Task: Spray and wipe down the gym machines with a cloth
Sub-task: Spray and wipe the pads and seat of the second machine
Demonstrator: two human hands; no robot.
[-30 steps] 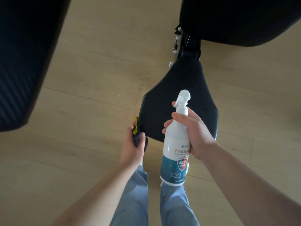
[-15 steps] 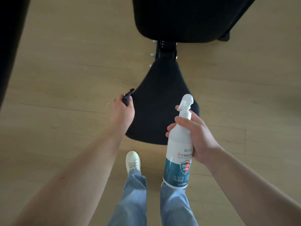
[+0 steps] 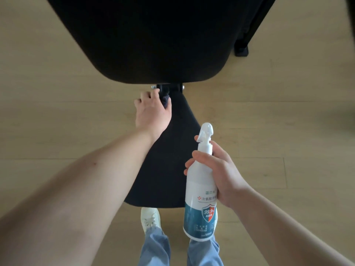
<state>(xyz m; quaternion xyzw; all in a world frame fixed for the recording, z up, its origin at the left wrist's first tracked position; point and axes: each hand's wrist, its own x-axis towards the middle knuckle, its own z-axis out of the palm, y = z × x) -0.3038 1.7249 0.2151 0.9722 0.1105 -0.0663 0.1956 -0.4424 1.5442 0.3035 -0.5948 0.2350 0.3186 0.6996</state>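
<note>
Now: cloth [image 3: 166,99] at seat pad [image 3: 172,156] tip

At the seat pad's narrow far tip, the left grip [image 3: 153,112] is clamped on the dark cloth. Above the pad's near right corner, the right grip [image 3: 222,173] is curled round the upright spray bottle [image 3: 200,191].

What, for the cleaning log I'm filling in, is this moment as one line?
left hand: grips dark cloth on seat pad by hinge bracket | right hand: holds spray bottle upright | phase: wipe

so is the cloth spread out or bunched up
Bunched up: the cloth shows only as a dark wad gripped in the left hand.
</note>
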